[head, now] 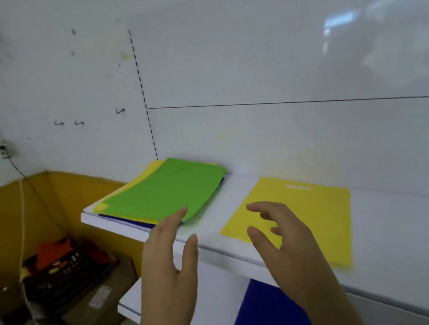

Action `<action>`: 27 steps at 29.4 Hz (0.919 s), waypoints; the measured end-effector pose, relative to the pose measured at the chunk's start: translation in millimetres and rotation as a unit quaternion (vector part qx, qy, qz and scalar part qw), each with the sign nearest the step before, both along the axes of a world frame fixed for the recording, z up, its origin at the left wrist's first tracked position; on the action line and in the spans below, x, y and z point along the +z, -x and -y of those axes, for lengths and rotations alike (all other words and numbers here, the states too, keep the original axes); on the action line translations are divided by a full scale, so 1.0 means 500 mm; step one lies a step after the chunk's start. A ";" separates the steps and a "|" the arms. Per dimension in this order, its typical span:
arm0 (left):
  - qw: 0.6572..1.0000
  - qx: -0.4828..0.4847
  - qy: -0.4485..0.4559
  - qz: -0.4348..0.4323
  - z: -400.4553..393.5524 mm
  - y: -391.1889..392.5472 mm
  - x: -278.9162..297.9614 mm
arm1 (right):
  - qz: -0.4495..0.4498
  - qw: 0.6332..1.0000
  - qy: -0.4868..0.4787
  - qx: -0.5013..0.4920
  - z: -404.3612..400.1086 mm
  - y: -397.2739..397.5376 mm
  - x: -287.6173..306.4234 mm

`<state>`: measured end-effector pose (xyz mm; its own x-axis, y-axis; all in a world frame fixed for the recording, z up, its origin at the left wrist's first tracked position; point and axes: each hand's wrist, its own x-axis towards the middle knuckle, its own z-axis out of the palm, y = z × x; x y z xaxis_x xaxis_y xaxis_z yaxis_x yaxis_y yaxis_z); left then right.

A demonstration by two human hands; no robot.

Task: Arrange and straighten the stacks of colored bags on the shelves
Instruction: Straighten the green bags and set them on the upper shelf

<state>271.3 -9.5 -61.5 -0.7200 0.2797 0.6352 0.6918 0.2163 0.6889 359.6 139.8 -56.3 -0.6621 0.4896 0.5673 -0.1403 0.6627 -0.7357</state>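
Both hands are spread and hold nothing, the left hand [166, 254] reaching for the near corner of the skewed green-topped stack [164, 192] on the upper shelf [218, 220], likely to square it, the right hand [281, 236] hovering over a lone yellow bag [319, 209] beside it.

Matt green bag [166, 190] — glossy, smooth white shelf [393, 239].
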 end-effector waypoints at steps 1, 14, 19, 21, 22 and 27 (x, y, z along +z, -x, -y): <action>1.000 0.008 0.001 0.003 0.029 0.030 -0.002 | 0.003 1.000 0.002 0.005 0.024 0.037 -0.003; 0.999 0.026 -0.019 0.010 0.157 0.362 -0.016 | 0.165 0.982 0.017 -0.086 0.035 0.408 -0.067; 0.999 -0.002 0.034 -0.004 0.112 0.526 0.001 | 0.213 0.968 0.041 -0.124 -0.003 0.524 -0.078; 0.998 -0.018 0.051 0.021 0.092 0.579 0.004 | 0.224 0.965 0.031 -0.136 -0.019 0.550 -0.075; 0.998 -0.019 0.059 0.028 0.083 0.604 0.003 | 0.230 0.962 0.023 -0.143 -0.023 0.560 -0.072; 0.985 0.003 0.152 0.084 0.064 0.712 -0.017 | 0.258 0.952 -0.022 -0.162 -0.026 0.578 -0.064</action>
